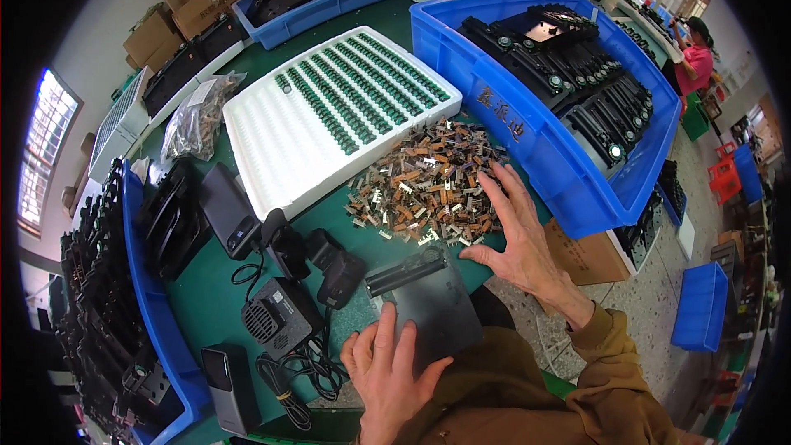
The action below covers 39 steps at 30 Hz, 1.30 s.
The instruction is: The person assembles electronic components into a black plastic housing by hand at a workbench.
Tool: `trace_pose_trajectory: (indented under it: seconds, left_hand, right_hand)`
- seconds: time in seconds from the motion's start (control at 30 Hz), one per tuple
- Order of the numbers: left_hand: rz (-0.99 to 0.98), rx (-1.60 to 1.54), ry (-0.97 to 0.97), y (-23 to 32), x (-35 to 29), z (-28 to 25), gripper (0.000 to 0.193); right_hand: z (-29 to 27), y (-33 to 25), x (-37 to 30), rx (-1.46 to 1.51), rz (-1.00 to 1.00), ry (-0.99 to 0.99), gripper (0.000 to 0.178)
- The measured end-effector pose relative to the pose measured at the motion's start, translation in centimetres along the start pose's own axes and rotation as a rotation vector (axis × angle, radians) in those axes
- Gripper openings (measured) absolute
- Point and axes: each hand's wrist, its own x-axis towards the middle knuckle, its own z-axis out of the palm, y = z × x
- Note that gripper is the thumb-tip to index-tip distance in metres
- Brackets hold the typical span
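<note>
My left hand [391, 371] lies with its fingers spread on a dark grey flat plastic housing [432, 305] at the table's near edge. Along the housing's far side runs a black strip with a round part at its right end. My right hand [521, 239] is open, thumb and fingers apart, at the right edge of a heap of small brown and metallic parts [428, 185]. No part shows in its fingers. Behind the heap is a white foam tray [259, 148] with rows of small green-and-black components; its left portion shows bare slots.
A blue crate [527, 136] of black housings borders the heap on the right; another blue crate [152, 305] stands at the left. Black devices, an adapter [282, 316] and coiled cables [288, 387] lie left of the housing. A person in pink [696, 62] works far right.
</note>
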Motion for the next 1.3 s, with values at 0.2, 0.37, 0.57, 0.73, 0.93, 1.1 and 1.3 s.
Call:
trace_pose_trajectory:
  seconds: [0.2,0.37,0.57,0.73,0.93,1.1,1.3]
  left_hand:
    - [-0.007,-0.063,-0.002,0.0,-0.1,-0.3,0.066]
    - [-0.006,-0.084,0.023,-0.4,-0.2,-0.1,0.065]
    - [0.001,-0.1,0.036,-0.5,-0.2,-0.2,0.063]
    - [0.005,-0.104,0.04,-0.1,-0.1,-0.2,0.062]
    - [-0.01,-0.103,0.056,-0.5,-0.5,0.2,0.061]
    - [-0.035,-0.099,0.093,-0.2,-0.3,0.2,0.06]
    - [-0.035,-0.133,0.101,-0.5,-0.4,0.6,0.059]
  right_hand:
    - [1.0,0.8,1.1,-0.019,0.039,0.06,0.09]
    - [0.6,0.3,1.2,-0.02,0.039,0.052,0.09]
    - [-0.3,-2.6,2.7,-0.02,-0.114,0.143,0.092]
    - [0.6,-4.3,5.3,-0.064,-0.218,0.087,0.092]
    - [1.8,-4.1,6.1,-0.175,-0.198,0.047,0.092]
    - [1.0,-4.3,6.4,-0.204,-0.221,0.043,0.092]
    - [0.0,-6.8,10.7,-0.135,-0.381,0.039,0.048]
